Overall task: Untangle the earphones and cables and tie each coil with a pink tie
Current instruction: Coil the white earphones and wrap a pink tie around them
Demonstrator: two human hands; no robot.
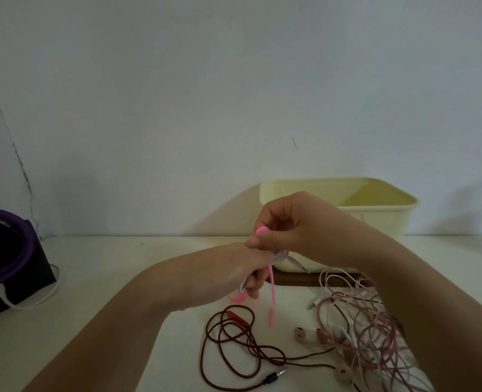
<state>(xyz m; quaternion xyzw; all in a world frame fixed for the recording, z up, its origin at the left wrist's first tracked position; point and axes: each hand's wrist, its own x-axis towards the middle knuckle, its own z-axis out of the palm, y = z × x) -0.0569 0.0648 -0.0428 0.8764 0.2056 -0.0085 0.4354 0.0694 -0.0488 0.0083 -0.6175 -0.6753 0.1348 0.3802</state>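
Observation:
Above the table my left hand (242,274) grips a small coil of white cable (283,257), whose plug end sticks out to the right. My right hand (287,227) pinches the top of a pink tie (272,292) just above that coil; the tie's long tail hangs down. A second pink piece (235,299) shows under my left hand. A dark red earphone cable (234,338) with a black jack lies loose on the table. To its right lies a tangle of pink and white earphones (355,332).
A pale yellow plastic tub (375,219) stands at the back right against the wall. At the far left sits a black device with a purple ring (10,250), a white cable (33,302) trailing from it.

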